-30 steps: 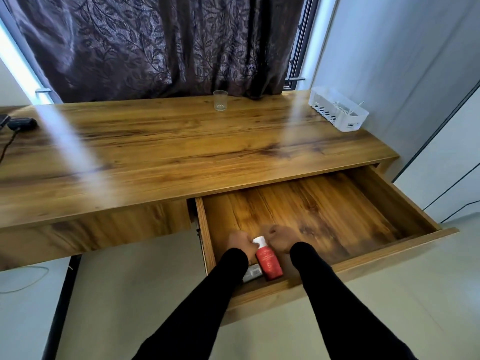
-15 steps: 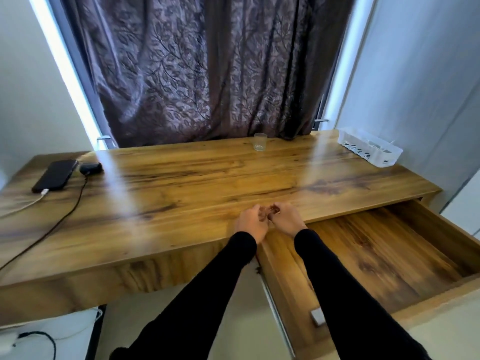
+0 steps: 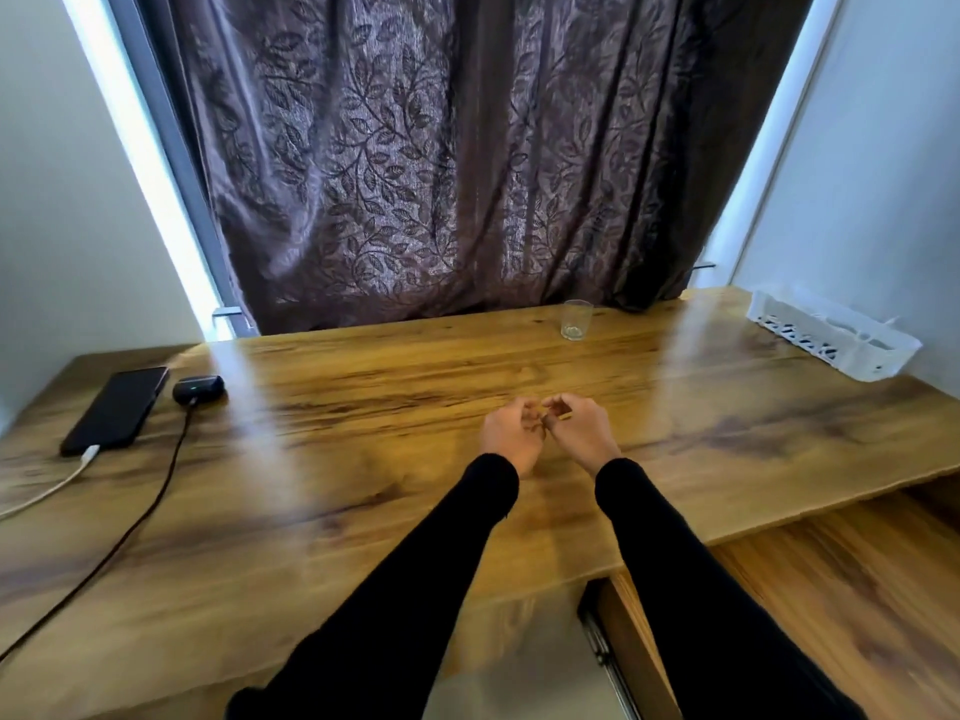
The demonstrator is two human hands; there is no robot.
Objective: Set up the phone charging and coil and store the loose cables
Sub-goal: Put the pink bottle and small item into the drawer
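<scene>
Head view: the phone (image 3: pixel 117 407) lies at the table's (image 3: pixel 363 485) far left with a white cable (image 3: pixel 47 491) plugged in (charging looks set). Both hands, left hand (image 3: pixel 511 433) and right hand (image 3: pixel 582 428), meet mid-table, fingers curled; whether either grip holds anything, I cannot tell. The open drawer (image 3: pixel 831 589) could catch a hip.

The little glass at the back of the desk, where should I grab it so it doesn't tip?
Hold the glass round its side wall, about midway up, thumb on one side and fingers on the other. Come from the front: it stands upright and open-topped on the desk, with the curtain just behind it and bare wood on the near side. It looks empty, so probably light.
</scene>
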